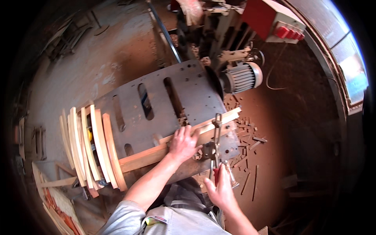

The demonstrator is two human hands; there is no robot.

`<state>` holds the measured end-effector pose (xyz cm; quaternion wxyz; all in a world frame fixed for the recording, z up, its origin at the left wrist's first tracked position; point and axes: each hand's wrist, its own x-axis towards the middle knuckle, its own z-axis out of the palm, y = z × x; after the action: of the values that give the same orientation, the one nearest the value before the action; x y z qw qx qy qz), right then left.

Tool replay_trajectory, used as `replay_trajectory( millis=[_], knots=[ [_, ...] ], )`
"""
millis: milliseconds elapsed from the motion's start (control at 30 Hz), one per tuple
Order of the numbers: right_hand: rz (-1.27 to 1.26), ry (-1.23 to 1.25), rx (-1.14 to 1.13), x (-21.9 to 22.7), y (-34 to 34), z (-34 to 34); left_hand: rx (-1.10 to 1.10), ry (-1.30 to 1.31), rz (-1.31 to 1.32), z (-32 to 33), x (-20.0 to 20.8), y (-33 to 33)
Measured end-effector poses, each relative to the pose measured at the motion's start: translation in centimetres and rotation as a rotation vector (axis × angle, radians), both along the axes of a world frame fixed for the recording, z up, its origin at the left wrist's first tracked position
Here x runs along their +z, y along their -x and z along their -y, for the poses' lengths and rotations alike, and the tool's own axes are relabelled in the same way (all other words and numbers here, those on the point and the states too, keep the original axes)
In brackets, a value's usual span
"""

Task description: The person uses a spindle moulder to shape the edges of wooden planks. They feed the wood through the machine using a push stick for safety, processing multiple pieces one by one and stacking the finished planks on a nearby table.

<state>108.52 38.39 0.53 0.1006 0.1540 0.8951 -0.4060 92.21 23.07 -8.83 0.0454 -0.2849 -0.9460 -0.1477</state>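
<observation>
My left hand (183,144) lies across a pale wooden strip (145,157), fingers over its far edge and thumb stretched to the right. This strip rests along the near part of a dark metal machine table (152,117). A metal toggle clamp (217,135) crosses the wood at its right end. The clamp's red handle (216,176) sits between the thumb and fingers of my right hand (223,188), which is closed around it in part. How firmly it grips is hard to see.
Several curved wooden slats (102,147) stand side by side at the table's left end. An electric motor (243,77) sits beyond the table, below a red-and-white switch box (274,23). Wood offcuts (246,137) litter the floor on the right. At the top, another person's hand (191,11) shows.
</observation>
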Motion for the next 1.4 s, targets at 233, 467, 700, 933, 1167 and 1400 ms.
replay_trajectory(
  millis=[233,467,700,933,1167,1400],
  knots=[
    [0.170,0.387,-0.359,-8.9,0.2,-0.3,0.015,0.009,0.041,-0.1,-0.3,0.0],
    [0.087,0.317,-0.243,-6.0,2.5,0.1,0.032,-0.027,0.032,-0.4,0.1,0.5],
    [0.044,0.266,-0.238,-6.2,3.0,0.5,0.033,-0.057,-0.003,-0.3,0.8,0.8],
    [0.042,0.299,-0.203,-6.4,3.4,0.4,0.047,-0.072,-0.023,-0.1,0.9,0.9],
    [0.042,0.279,-0.181,-7.9,3.1,0.2,0.050,-0.100,-0.064,-0.2,-0.1,0.6],
    [-0.006,0.316,-0.157,-8.3,3.2,0.0,0.068,-0.073,-0.091,0.2,-0.7,0.4]
  ],
)
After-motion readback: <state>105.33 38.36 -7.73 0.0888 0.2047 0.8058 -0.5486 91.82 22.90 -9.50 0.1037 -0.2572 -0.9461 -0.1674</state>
